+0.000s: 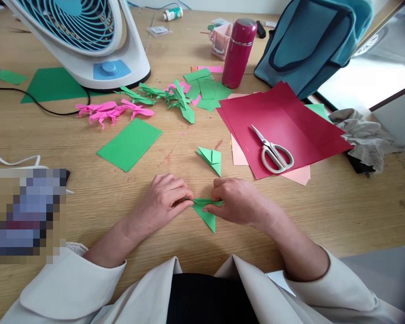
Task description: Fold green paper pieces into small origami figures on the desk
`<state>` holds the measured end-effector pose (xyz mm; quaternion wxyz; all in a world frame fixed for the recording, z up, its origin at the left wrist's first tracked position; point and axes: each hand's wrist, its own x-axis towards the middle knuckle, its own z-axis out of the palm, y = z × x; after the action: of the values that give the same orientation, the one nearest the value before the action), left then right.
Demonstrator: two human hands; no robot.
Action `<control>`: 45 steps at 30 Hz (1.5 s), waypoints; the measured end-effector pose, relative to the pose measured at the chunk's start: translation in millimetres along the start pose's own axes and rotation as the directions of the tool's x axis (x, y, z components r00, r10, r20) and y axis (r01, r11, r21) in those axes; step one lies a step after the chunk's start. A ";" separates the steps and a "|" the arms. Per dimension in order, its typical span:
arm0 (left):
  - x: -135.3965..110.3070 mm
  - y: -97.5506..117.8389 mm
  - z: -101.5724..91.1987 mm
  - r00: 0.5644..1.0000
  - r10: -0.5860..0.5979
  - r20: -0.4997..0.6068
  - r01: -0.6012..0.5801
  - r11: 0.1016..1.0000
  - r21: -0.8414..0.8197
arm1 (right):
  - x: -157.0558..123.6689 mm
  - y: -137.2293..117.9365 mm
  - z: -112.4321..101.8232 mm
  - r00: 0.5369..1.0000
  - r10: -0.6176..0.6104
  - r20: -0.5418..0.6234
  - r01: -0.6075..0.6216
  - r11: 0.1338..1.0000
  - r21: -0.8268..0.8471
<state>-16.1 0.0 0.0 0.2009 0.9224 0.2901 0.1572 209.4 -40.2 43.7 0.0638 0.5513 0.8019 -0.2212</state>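
Between my two hands is a small folded piece of green paper (206,215), its pointed tip turned toward me. My left hand (167,196) pinches its left corner between thumb and fingers. On the other side my right hand (234,200) grips the right part of the upper edge, thumb in front and fingers curled behind. Part of that edge is hidden by the fingers. Just beyond my hands lies a second folded piece of lighter green paper (212,158). A flat green paper rectangle (130,144) rests on the table farther left.
White-handled scissors (272,152) lie on red paper sheets (310,130) at right. Folded pink figures (113,111) and green figures (180,101) sit ahead. A fan (121,67), a magenta flask (239,54) and a blue bag (313,42) stand at the back of the wooden table (175,153).
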 end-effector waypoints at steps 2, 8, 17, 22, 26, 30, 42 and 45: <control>-1.9 -1.7 -0.9 1.000 -0.010 -0.009 0.010 1.000 -0.014 | 0.0 0.4 1.3 1.000 0.006 -0.008 -0.006 1.000 0.008; -3.7 -5.4 -2.1 0.998 -0.059 -0.016 0.057 0.995 -0.083 | -0.9 0.9 5.6 0.999 0.004 -0.034 -0.004 1.000 -0.001; -3.9 -2.2 -0.6 0.992 -0.124 -0.023 0.121 0.987 -0.110 | -1.1 -1.1 2.7 1.000 0.024 0.005 -0.024 1.000 0.001; -4.3 0.1 -1.6 0.990 -0.143 -0.003 0.143 0.987 -0.080 | -0.3 -2.1 0.0 0.999 0.026 0.031 -0.027 1.000 0.014; -4.8 1.0 -4.4 0.988 -0.151 0.039 0.154 0.983 -0.097 | -0.1 -2.2 -0.3 0.999 0.020 0.038 -0.021 1.000 0.012; -5.4 2.2 -5.9 0.988 -0.142 0.057 0.147 0.985 -0.089 | -0.9 -2.7 0.7 1.000 0.005 0.018 -0.005 1.000 -0.002; -11.6 9.9 -3.0 0.986 -0.161 -0.033 0.158 0.985 -0.070 | -0.7 -2.6 2.0 1.000 0.016 0.016 -0.016 1.000 0.010; -13.1 12.2 0.5 0.982 -0.179 -0.057 0.175 0.982 -0.069 | -0.7 -2.7 2.5 1.000 0.020 0.012 -0.021 1.000 0.018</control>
<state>-20.5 -17.1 2.9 0.2344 0.8805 0.3722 0.1768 206.9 -42.7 42.4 0.0658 0.5587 0.7938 -0.2311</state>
